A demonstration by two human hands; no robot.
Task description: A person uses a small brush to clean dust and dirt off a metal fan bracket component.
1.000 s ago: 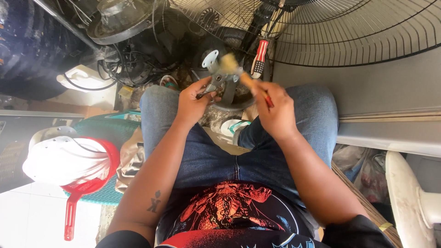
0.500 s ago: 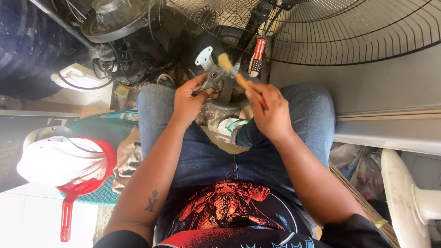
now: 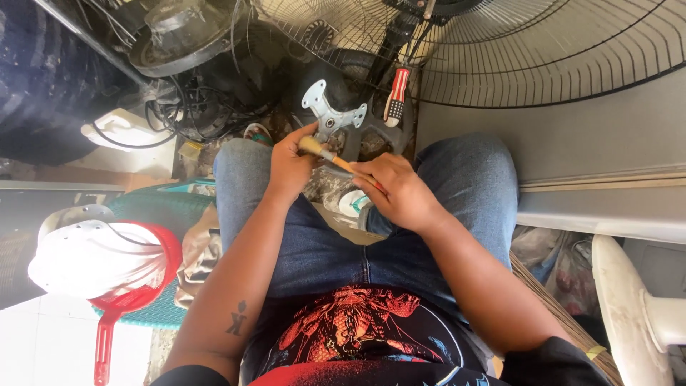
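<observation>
— Looming over everything is that big wire fan guard [image 3: 543,50], and under it a heap of loose black cables [image 3: 193,114]. See how close the knees are to it all?

— I do. One shift of a leg and the red-handled screwdriver [image 3: 395,96] leaning there could tip into the pile, I'd guess.

— And the motor part [image 3: 336,121] with the grey metal bracket isn't on any worktop. It sits out past the knees, between the thighs, with only the left hand [image 3: 289,168] steadying it.

— How firm is that hold?

— The left grip is curled closed on the part's near edge, thumb up beside the bristles. It looks like a one-sided hold, so a hard stroke might twist the piece loose and drop it to the floor.

— And the other one?

— The right hand [image 3: 400,189] is closed round the wooden handle of a small brush [image 3: 325,152], fingers wrapped tight, bristles touching the part just below the bracket.

— Dust risk?

— Likely. Brushing toward the lap may throw grit onto the jeans or upward at the face.
</observation>
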